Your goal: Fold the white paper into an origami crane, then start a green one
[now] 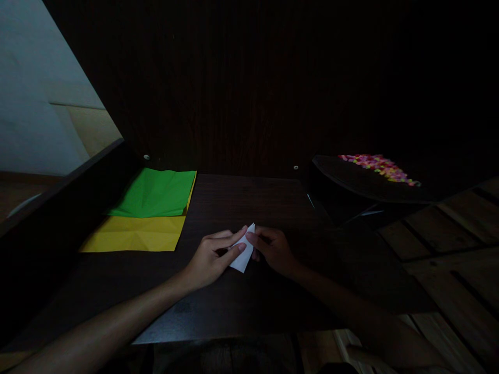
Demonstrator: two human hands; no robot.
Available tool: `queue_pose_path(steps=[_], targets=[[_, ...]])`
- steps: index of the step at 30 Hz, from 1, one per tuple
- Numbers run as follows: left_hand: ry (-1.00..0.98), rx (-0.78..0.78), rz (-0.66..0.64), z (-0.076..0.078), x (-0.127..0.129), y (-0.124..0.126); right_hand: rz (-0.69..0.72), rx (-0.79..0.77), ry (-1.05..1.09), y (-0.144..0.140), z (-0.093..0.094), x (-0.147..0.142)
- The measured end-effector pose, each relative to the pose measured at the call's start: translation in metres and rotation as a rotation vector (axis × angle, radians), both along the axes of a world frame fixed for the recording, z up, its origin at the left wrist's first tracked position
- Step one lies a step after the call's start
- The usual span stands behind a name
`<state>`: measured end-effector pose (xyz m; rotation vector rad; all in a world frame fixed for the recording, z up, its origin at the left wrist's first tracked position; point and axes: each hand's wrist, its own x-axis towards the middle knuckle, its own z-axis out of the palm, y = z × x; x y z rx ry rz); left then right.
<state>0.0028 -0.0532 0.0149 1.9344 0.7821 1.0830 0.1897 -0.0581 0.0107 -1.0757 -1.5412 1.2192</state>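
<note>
The folded white paper (244, 253) lies on the dark table (241, 202) at its near centre. Its long axis runs from near-left to far-right, with the pointed tip directed away from the person. The piece is small, white and triangular. The left hand (212, 258) and right hand (273, 249) pinch it from either side, fingers narrow on its edges.
</note>
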Motion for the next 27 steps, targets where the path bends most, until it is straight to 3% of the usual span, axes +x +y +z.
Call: queue_pose_path(steps=[16, 22, 27], targets=[[0.095, -0.110, -0.102, 0.0065, -0.0046, 0.0026, -0.001, -0.054, -0.002, 0.0001, 0.0026, 0.0005], [0.108, -0.138, -0.074, 0.0074, -0.0075, 0.0058, -0.033, -0.105, 0.090, 0.0030, 0.0052, 0.0007], [0.031, -0.246, 0.044, 0.0046, -0.0060, 0.0085, -0.097, -0.068, 0.094, 0.0050, 0.0105, 0.0010]])
